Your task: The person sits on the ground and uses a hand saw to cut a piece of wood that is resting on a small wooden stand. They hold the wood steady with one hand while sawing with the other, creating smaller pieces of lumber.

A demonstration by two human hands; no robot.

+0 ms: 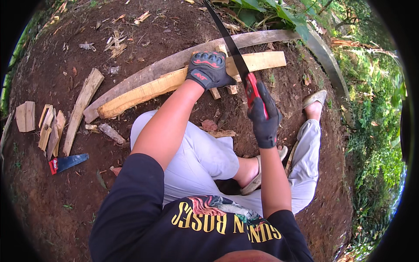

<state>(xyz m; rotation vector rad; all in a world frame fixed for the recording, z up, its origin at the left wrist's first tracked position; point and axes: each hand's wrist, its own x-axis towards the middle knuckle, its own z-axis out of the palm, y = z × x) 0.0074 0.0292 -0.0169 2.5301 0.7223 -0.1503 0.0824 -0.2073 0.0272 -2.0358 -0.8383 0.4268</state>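
Note:
Both my hands wear black gloves with red marks. My left hand [207, 70] is closed over the middle of a long pale wooden plank [142, 93], pressing on it from above. In my right hand [265, 115] is a pruning saw [233, 51] with a red handle and a long dark blade. The blade slants up and to the left, crossing over the plank just right of my left hand. Whether its teeth touch the wood, I cannot tell. Short wood pieces [231, 89] lie crosswise under the plank.
A long weathered board [152, 70] lies just beyond the plank. Cut wood blocks [25, 116], a split log piece [84, 109] and a blue saw-shaped item with a red end [70, 163] lie left on brown soil. Green plants [375, 166] border the right. My legs [192, 148] are close below.

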